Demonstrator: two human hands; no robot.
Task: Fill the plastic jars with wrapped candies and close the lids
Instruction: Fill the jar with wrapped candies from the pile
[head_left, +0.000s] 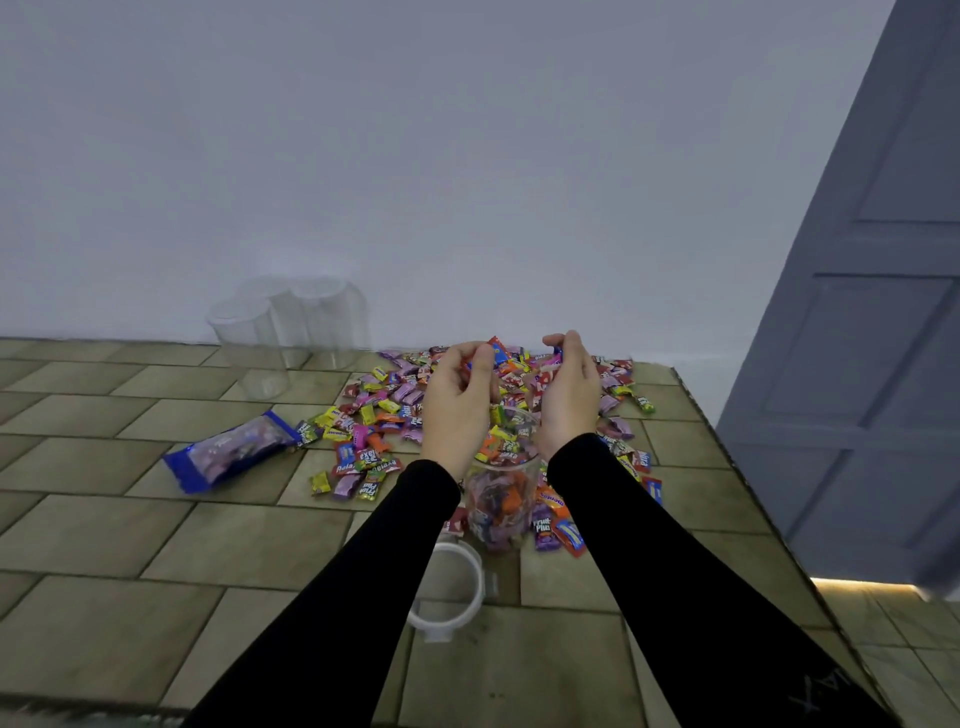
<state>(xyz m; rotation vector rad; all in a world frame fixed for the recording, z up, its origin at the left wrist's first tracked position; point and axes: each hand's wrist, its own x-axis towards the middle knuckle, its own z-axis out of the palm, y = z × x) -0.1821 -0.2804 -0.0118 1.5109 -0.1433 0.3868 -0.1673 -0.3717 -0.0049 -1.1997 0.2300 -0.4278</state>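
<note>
1. I read both hands as loaded. The left hand (457, 397) is curled round a clutch of candies, one blue-and-orange wrapper poking out at the fingertips. The right hand (569, 395) is cupped the same way, fingers bent over red and pink wrappers.
2. The jar (501, 499) stands on the worktop (156, 545) directly beneath and between my wrists, mouth open. Candy shows through its wall most of the way up, loosely heaped near the rim. My judgement: this jar is close to full, and these two handfuls may top it off.
3. Its lid (449, 592) lies flat on the worktop nearer to me than the jar, just left of my left sleeve. Not yet fitted.
4. The candy pile (395, 410) spreads beyond and to both sides of the hands, still large. Plenty of stock left.
5. Three empty jars (291, 327) stand well off to the far left of the left hand, against the wall. No lids visible for them.
6. A blue bag (234, 449), seemingly unopened, lies left of the pile.
7. Tally, as I judge it: one jar nearly filled, none closed, three not started. Early in the job.
</note>
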